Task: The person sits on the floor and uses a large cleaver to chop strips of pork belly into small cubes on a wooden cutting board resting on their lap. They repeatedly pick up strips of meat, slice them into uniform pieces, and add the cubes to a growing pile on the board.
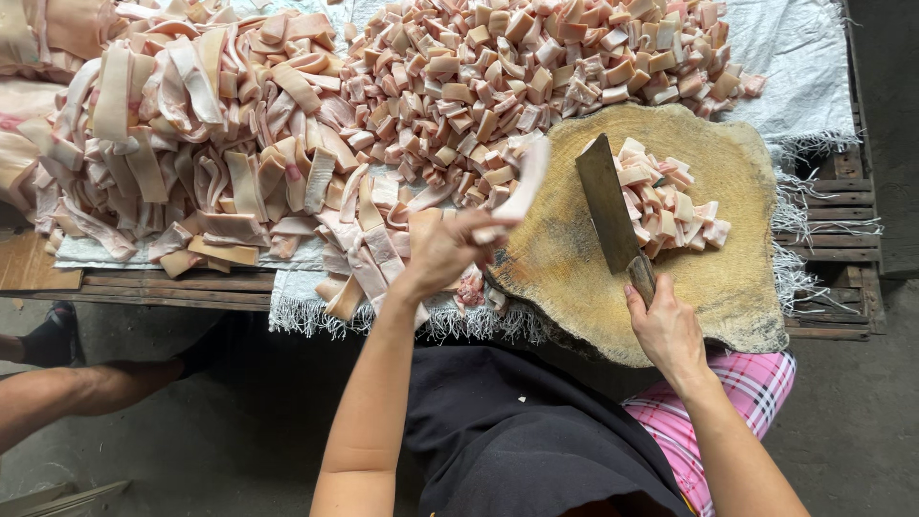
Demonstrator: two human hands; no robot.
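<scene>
Round wooden chopping block [661, 287] before you, on white woven sheet [804, 57]. Your right hand [667, 330] grips broad steel cleaver [608, 206] over block; small pile of cubed pork skin [670, 206] right of blade. Your left hand [445, 251] lifts long pale pork-skin strip [522, 187] at block's left edge. Heap of uncut strips [191, 134] far left; heap of cubes [536, 67] behind block.

Left hand [450, 251] and right hand [667, 330] both closed.

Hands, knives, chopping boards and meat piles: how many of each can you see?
Hands: 2, the left hand holding a meat strip and the right hand gripping the cleaver.
Cleaver: 1
Round wooden chopping board: 1
Meat piles: 3, long strips, a big cube heap, and a small cube pile on the board.
Total: 7
</scene>
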